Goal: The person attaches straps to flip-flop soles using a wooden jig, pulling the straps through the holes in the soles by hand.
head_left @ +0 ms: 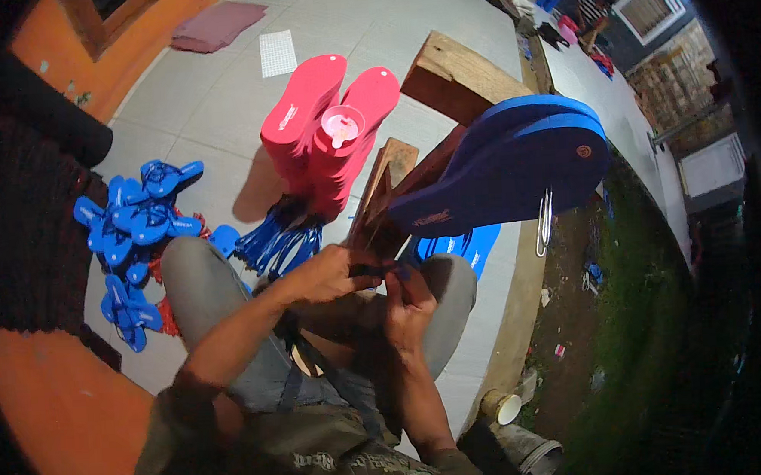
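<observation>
My left hand (326, 275) and my right hand (408, 305) meet in front of my lap, fingers pinched together. Between them is a small dark strip, partly hidden by the fingers; its kind is unclear. Just beyond the hands rises a wooden stand (467, 82), with thick blue flip-flop soles (498, 175) on its right side. A metal wire hook (545, 220) hangs at those soles. Left of the stand, a bundle of blue and black straps (282, 243) lies by two stacks of pink soles (300, 100). A pink cup (343, 128) rests on the stacks.
Strapped blue flip-flops (130, 220) lie piled at left, with red straps (168, 317) near my knee. Another blue sole (476, 245) shows beneath the stand. The tiled floor ends at a ledge (527, 316) on the right, beside grass. A person (592, 11) sits far off.
</observation>
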Demonstrator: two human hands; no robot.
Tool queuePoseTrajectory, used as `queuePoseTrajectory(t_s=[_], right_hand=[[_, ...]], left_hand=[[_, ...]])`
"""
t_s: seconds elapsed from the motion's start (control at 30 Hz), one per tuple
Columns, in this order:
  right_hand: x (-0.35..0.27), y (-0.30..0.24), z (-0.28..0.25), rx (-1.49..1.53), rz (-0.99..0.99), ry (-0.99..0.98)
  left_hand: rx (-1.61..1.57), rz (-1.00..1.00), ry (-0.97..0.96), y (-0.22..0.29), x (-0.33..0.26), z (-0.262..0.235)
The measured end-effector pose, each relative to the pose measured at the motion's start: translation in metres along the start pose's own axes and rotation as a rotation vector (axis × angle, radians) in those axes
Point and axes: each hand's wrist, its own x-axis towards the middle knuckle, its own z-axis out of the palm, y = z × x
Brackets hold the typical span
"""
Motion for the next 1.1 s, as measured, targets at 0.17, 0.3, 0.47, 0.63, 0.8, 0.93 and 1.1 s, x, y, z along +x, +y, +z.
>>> queuePoseTrajectory(t_s=[0.17,0.3,0.47,0.63,0.8,0.93,1.1], right_hand=[[0.005,-0.022,-0.006,0.183,0.269,-0.127],[-0.015,-0.017,0.007,0.976,0.747,-0.113],[-0.063,-0.031,-0.007,0.664,0.806,-0.306],[-0.07,-0.077,-0.061,0.757,0.736,-0.432],[-0.029,-0.047,-0.04,0.716,0.636,-0.378],[0.007,-0.038,-0.01,0.662,0.488,-0.496],[0.017,-0.01,-0.009,0.451,0.458,-0.413]], left_hand=[[-0.428,-0.325,0.032,-0.014,-0.001,0.0],[-0.169,-0.295,0.075,-0.002,-0.008,0.016],[0.396,-0.586,-0.04,-0.09,0.002,0.042],[0.22,-0.292,0.577,-0.131,0.018,0.009],[-0.022,-0.49,0.251,-0.128,-0.012,0.113],[-0.103,-0.546,0.103,-0.186,-0.053,0.145],[0.484,-0.403,-0.509,-0.085,-0.01,0.063]])
